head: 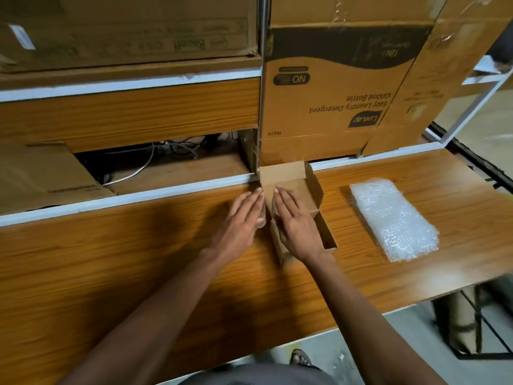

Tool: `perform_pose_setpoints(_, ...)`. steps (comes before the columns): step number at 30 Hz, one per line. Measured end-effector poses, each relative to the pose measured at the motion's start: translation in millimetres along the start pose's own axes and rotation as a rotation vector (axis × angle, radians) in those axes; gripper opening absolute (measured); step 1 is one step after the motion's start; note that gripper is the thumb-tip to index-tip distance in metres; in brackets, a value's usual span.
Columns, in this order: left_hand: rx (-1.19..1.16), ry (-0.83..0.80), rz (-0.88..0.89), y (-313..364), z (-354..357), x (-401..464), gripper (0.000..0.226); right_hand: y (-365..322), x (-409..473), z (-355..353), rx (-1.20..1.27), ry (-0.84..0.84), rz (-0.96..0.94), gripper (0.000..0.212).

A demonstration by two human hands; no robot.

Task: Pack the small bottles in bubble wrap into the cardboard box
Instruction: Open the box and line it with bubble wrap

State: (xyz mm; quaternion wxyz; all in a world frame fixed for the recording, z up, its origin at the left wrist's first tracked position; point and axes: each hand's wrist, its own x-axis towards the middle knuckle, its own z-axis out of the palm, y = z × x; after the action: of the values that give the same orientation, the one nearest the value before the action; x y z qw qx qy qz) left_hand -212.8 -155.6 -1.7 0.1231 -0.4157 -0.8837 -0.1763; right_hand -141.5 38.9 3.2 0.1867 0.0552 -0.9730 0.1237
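Observation:
A small open cardboard box [313,190] lies on the wooden table [111,262] near its back edge, its lid flap standing up at the far end. My right hand [294,223] lies flat inside the box with straight fingers and covers most of its contents. My left hand [241,218] rests flat against the box's left outer side, fingers straight. A bit of clear bubble wrap [261,222] shows between the two hands at the box's left wall. No bottle is plainly visible.
A stack of bubble wrap sheets [394,218] lies on the table to the right of the box. Large cardboard cartons [333,93] stand behind on the shelf. Cables [144,159] run in the gap at the back left. The table's right edge drops to the floor.

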Motion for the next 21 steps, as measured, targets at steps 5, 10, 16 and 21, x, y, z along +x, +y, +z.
perform_pose_setpoints(5, 0.042, -0.041, -0.034, -47.8, 3.1, -50.8, 0.07, -44.9, -7.6, 37.1, -0.011, -0.019, -0.037, 0.082)
perform_pose_setpoints(10, 0.105, -0.205, -0.108, -79.8, 25.2, -92.1, 0.07, -72.5, -13.1, 84.4, -0.017, -0.101, -0.08, 0.071)
perform_pose_setpoints(16, 0.072, -0.251, -0.163, -99.4, 30.4, -112.7, 0.067, -89.0, -9.2, 120.5, -0.031, -0.214, -0.08, 0.079)
perform_pose_setpoints(21, 0.06, -0.275, -0.171, -108.7, 26.6, -113.7, 0.074, -92.4, -10.9, 135.6, -0.059, -0.208, -0.045, 0.086)
